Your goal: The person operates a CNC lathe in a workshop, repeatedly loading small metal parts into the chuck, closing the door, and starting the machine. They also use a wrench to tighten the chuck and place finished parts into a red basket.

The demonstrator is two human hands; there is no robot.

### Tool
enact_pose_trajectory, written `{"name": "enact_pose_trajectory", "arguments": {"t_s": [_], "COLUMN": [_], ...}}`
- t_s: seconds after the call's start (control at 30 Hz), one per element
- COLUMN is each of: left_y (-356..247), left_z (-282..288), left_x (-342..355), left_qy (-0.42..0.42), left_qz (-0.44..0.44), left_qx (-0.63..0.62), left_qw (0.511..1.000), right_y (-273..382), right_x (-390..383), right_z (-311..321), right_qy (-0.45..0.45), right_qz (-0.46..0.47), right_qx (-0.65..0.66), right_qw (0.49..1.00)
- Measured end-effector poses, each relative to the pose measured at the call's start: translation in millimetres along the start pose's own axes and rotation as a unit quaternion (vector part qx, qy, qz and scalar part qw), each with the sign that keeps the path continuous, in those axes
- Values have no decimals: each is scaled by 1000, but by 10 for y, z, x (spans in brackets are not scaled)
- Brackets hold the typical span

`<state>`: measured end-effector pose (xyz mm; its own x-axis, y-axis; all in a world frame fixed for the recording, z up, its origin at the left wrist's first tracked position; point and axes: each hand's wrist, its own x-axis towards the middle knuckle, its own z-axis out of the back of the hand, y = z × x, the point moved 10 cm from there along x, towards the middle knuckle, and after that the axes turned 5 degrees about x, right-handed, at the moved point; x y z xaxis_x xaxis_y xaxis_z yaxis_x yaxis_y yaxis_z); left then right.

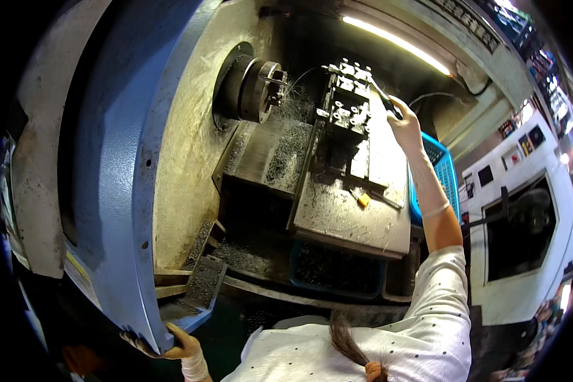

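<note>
Clasping the dark handle of a slim tool (386, 102), the fingers of the gloved right hand (403, 124) hold it with its tip near the metal blocks (350, 114). The tool is probably light and stiff, best taken by that handle. The fingers of the left hand (183, 345) curl round the lower corner of the blue door (148, 293), likely heavy and rigid; its edge offers the hold. Farther out: a blue basket (452, 181).

A dark plate (468, 23) on the machine's upper frame (509, 71) bears characters too small to read
</note>
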<state>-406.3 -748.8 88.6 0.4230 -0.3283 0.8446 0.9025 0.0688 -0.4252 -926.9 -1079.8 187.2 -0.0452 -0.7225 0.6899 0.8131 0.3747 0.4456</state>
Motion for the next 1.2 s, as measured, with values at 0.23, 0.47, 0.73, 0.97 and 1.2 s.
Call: {"name": "enact_pose_trajectory", "arguments": {"t_s": [0.23,0.47,0.73,0.97,1.2], "left_y": [73,379,683,171,147], "left_z": [-1,23,134,6,293], "left_x": [-155,-332,-499,-158,639], "left_qy": [23,3,-21,8,78], "left_qz": [44,106,148,25,-99], "left_qx": [-5,-72,-140,-17,-89], "left_qw": [999,992,979,1000,988], "right_y": [209,-86,-51,-686,-130], "right_x": [1197,1510,1548,1068,-433], "right_z": [-1358,-1697,-1402,-522,81], "right_qy": [181,201,71,-105,5], "right_qz": [31,-107,0,-100,33], "right_qx": [-389,-61,-200,96,-46], "right_qw": [903,972,977,985,998]}}
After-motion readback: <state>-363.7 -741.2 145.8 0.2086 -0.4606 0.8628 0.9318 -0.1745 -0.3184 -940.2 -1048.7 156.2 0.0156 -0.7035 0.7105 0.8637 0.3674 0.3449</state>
